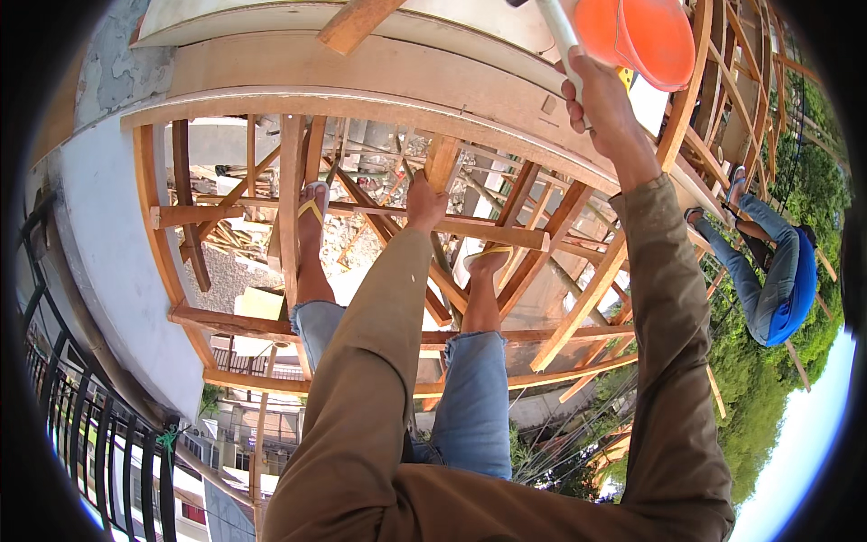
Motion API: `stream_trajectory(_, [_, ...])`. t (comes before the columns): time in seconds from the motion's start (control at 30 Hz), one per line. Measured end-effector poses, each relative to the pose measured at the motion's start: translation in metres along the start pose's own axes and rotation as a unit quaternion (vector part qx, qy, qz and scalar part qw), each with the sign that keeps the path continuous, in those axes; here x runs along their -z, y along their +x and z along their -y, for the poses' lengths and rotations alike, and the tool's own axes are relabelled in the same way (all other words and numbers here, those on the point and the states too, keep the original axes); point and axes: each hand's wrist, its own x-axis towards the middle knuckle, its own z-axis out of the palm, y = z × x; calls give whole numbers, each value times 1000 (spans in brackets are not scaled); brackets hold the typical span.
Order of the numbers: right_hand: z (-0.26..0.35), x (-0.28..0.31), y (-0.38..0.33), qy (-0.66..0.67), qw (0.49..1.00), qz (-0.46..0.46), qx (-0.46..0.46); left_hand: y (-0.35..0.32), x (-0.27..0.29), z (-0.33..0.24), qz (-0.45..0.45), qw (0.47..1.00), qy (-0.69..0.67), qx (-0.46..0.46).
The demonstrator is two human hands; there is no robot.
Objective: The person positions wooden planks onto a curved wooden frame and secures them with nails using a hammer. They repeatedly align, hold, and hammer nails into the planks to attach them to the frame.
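Bordered at far left by a black metal railing (147,474), knotted near its corner with green cord (168,439), then by a white wall (126,262). Crossed next by the reddish-brown timbers (289,199) of an open frame, high above scattered wood and rubble (237,239). Perched there in cut-off jeans (474,397), with a yellow-strapped left sandal (312,208) among the members. Reaching up at center with the left hand (424,203), closed around the near end of a short timber piece (442,163), just below the long curving beam (361,101). Braced slightly to the right in a matching right sandal (492,253). Raising in the right hand (603,95), with fingers clenched, a pale-handled tool (558,25), held above the beam and just left of an orange bucket (655,45); cannot tell its kind, with the dark end cropped at the top edge. Joined at far right by a co-worker (786,285) in blue top and jeans, set against green trees (750,397) and bright sky (804,452).
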Motion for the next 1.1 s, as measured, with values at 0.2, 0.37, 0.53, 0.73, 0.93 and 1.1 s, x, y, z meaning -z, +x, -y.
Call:
stream_trajectory(0.2, [-37, -18, 4, -17, 996, -51, 70, 7, -5, -7, 7, 1000, -12, -12])
stream_trajectory(0.37, [-32, -27, -3, -75, 991, 99, -45, 13, 7, 5, -6, 1000, -7, -22])
stream_trajectory(0.53, [13, 67, 71, 24, 945, -136, 297, 9, -6, -16, 39, 999, -9, -16])
stream_trajectory(0.73, [-102, -26, 14, -222, 937, 212, -163, -3, 6, 1, 49, 998, -10, 24])
stream_trajectory(0.93, [-24, 4, 1, 1, 989, -121, 80, 11, -6, 0, 47, 999, -7, 15])
stream_trajectory(1.1, [-109, -31, 8, -187, 944, 190, -197, 1, -4, -2, 35, 999, -19, -7])
